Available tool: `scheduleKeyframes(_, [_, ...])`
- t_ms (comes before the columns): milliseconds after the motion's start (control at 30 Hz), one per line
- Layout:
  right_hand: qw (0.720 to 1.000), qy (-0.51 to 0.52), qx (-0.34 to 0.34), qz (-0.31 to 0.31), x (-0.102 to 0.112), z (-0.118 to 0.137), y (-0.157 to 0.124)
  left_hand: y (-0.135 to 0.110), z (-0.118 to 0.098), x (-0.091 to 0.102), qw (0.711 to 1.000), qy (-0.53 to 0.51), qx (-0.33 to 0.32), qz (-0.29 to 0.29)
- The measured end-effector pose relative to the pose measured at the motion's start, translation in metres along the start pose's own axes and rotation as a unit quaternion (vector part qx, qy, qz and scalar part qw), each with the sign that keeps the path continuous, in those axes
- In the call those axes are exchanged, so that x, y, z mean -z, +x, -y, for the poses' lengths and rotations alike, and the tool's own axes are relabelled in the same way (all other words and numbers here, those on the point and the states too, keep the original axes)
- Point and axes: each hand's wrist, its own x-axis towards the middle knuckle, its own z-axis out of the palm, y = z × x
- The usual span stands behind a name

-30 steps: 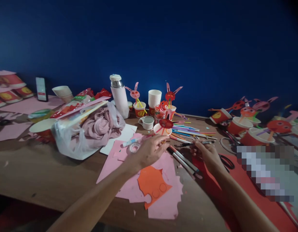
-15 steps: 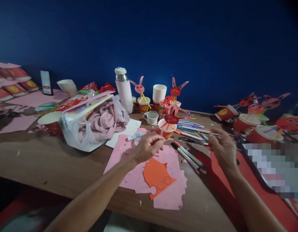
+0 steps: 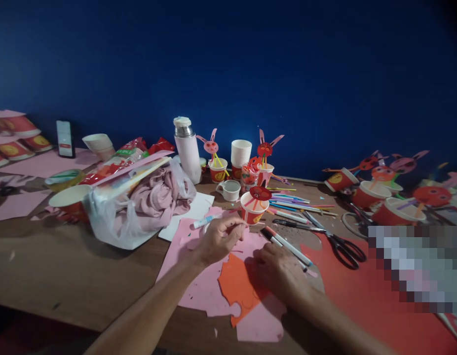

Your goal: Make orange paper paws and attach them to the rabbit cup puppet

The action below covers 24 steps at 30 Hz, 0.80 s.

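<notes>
- Holds the left hand above the pink paper, with thumb and forefinger brought together at the tips, as in a pinch; cannot tell whether with some thin thing between them.
- Brings the right hand back from the scissors, now low, knuckles up, over the right part of the orange paper.
- Carries no more in this hand the black pen, seemingly held one second ago; leaves it on the table, close by the open scissors.
- Seems, by this change, to be done with the pen for the moment and to give the attention to the papers; only a judgement.
- Keeps the right fingers curled, visible from the back only; cannot tell whether closed on anything, nor whether touching the orange paper or only above it.
- Has the orange paper lying flat on the pink paper, partly under the right hand.
- Has also the markers just beside the right hand, and the red-faced cup upright, just beyond the left.
</notes>
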Motion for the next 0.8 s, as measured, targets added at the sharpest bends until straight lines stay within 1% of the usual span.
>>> scheduleKeyframes(33, [1.0, 0.024, 0.001, 0.001, 0.0, 0.001, 0.0, 0.0, 0.0, 0.0, 1.0, 0.002, 0.0, -0.001])
scheduleKeyframes(100, [0.993, 0.113, 0.013, 0.008, 0.002, 0.001, 0.0, 0.001, -0.001, 0.001, 1.0, -0.007, 0.004, -0.011])
scheduleKeyframes(167, [0.975, 0.222, 0.015, 0.028, 0.007, -0.002, 0.001, 0.001, -0.003, 0.003, 0.998, -0.034, 0.006, -0.044])
scheduleKeyframes(233, [0.941, 0.336, -0.01, 0.028, 0.012, -0.006, 0.001, 0.002, -0.005, 0.005, 0.993, -0.07, 0.01, -0.099])
scheduleKeyframes(300, [0.895, 0.443, -0.048, -0.002, 0.017, -0.009, 0.001, 0.003, -0.006, 0.005, 0.983, -0.103, 0.022, -0.151])
scheduleKeyframes(367, [0.851, 0.517, -0.082, -0.053, 0.022, -0.01, 0.001, 0.004, -0.005, 0.005, 0.976, -0.133, 0.038, -0.169])
scheduleKeyframes(400, [0.834, 0.537, -0.096, -0.08, 0.024, -0.01, 0.002, 0.005, -0.005, 0.004, 0.975, -0.146, 0.048, -0.159])
scheduleKeyframes(433, [0.823, 0.548, -0.108, -0.104, 0.026, -0.009, 0.002, 0.006, -0.004, 0.002, 0.976, -0.159, 0.063, -0.135])
scheduleKeyframes(467, [0.814, 0.555, -0.117, -0.125, 0.027, -0.008, 0.002, 0.006, -0.004, 0.001, 0.976, -0.173, 0.085, -0.098])
scheduleKeyframes(533, [0.803, 0.562, -0.128, -0.153, 0.029, -0.005, 0.003, 0.005, -0.004, -0.001, 0.967, -0.209, 0.143, 0.001])
scheduleKeyframes(600, [0.802, 0.558, -0.126, -0.17, 0.029, -0.004, 0.003, 0.002, -0.005, -0.001, 0.941, -0.256, 0.195, 0.109])
scheduleKeyframes(667, [0.809, 0.543, -0.123, -0.19, 0.028, -0.004, 0.002, -0.002, -0.007, 0.001, 0.91, -0.305, 0.205, 0.191])
scheduleKeyframes(733, [0.817, 0.523, -0.123, -0.209, 0.027, -0.005, 0.0, -0.006, -0.008, 0.003, 0.888, -0.338, 0.194, 0.243])
scheduleKeyframes(800, [0.825, 0.506, -0.127, -0.219, 0.025, -0.007, -0.001, -0.01, -0.007, 0.003, 0.878, -0.347, 0.205, 0.259])
